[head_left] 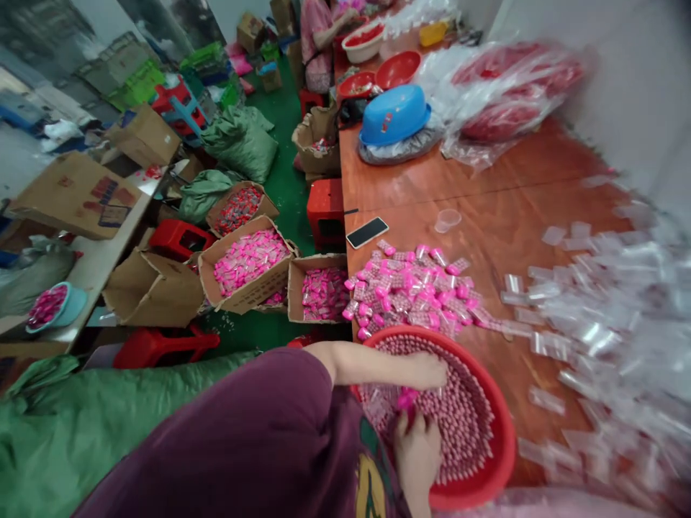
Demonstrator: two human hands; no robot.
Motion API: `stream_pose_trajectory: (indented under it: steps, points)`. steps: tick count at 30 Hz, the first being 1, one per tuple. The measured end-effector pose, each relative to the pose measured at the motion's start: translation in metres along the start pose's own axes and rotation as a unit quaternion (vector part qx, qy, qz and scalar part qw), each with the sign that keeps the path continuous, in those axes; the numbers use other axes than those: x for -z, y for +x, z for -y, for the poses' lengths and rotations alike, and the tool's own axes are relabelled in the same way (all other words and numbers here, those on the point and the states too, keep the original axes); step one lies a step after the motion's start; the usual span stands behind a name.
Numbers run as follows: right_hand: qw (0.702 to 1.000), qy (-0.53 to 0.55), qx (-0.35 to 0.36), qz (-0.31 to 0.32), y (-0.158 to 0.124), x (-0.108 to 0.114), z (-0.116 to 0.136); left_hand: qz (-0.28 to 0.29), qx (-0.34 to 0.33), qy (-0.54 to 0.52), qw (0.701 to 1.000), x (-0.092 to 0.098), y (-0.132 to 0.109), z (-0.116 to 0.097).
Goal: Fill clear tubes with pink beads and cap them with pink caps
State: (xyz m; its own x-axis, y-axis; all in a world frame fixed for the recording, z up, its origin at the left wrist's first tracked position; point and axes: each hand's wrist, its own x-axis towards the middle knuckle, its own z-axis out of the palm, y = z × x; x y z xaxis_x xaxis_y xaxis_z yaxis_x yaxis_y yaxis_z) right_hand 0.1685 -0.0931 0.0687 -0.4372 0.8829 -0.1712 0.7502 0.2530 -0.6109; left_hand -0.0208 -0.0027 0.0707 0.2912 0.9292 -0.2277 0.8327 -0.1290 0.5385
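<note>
A red basin (502, 432) full of small pink bead-like pieces (464, 424) stands at the table's near edge. Over its far side, my left hand (428, 370) is curled with its fingers pointing down; what lies in them is hidden, though a clear edge shows beneath. My right hand (418, 446) is low over the basin's near side, fingers bent around a bright pink cap (407, 398) at their tips. Clear pieces lie among the beads on the left. Beside the basin is a heap of filled clear containers with pink caps (415, 288).
Clear empty sleeves (588, 324) spread over the table's right side. A phone (367, 232), a blue basin (394, 114) and plastic-wrapped red bundles (502, 93) lie farther along. Cartons of pink pieces (251, 262) and red stools (325, 208) line the left. Another person (318, 43) sits at the far end.
</note>
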Motion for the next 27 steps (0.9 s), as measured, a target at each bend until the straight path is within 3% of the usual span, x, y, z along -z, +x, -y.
stream_pose_trajectory:
  steps: [4,8,10,12,16,19,23,27]
  points:
    - [1.0,0.023,0.012,-0.001,-0.016,-0.003,0.027,0.096,0.026,-0.048,0.994,-0.011,0.002,-0.032]
    - [0.994,0.039,-0.1,0.008,-0.029,-0.027,0.007,0.155,0.052,-0.075,0.984,-0.038,0.003,-0.029]
    - [0.991,0.065,-0.115,-0.001,-0.037,-0.041,-0.009,0.16,0.049,-0.089,0.982,-0.051,0.002,-0.017]
    - [0.989,0.09,-0.112,-0.026,-0.043,-0.048,-0.02,0.113,0.067,-0.128,0.983,-0.058,-0.005,-0.005]
    - [0.986,0.074,-0.137,-0.052,-0.041,-0.046,-0.022,0.077,0.097,-0.098,0.987,-0.05,-0.026,0.009]
    - [0.986,0.01,-0.167,-0.021,-0.034,-0.042,-0.016,0.081,0.137,-0.01,0.987,-0.043,-0.03,0.006]
    - [0.985,-0.016,-0.173,0.012,-0.033,-0.047,-0.013,0.099,0.159,0.038,0.982,-0.05,-0.015,-0.006]
    - [0.984,0.061,-0.162,-0.044,-0.036,-0.054,-0.023,0.129,0.108,-0.003,0.986,-0.063,-0.004,-0.009]
